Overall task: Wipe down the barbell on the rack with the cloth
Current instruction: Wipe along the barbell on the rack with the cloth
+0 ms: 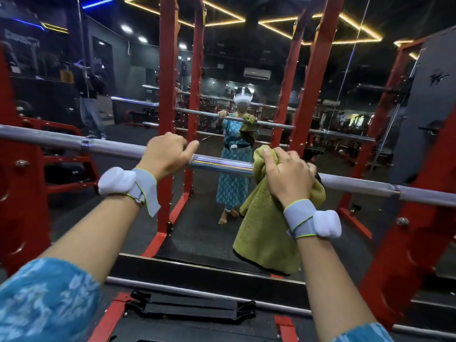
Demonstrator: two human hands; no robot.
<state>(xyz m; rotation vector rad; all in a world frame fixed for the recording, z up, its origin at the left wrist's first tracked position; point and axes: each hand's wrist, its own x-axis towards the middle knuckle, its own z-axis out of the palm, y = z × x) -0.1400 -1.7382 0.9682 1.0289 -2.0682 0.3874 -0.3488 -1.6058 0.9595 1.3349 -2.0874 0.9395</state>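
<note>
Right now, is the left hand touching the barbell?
Touching. The head view shows the left hand curled over the barbell, with no gap between its fingers and the bar.

left hand (164, 154) grips barbell (222, 164) | right hand (287, 172) presses green cloth (267, 225) on bar — rest hangs

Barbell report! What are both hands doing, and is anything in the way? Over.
Left hand grips barbell bare. Right hand holds green cloth draped over it. Nothing blocking the stretch between them.
</note>
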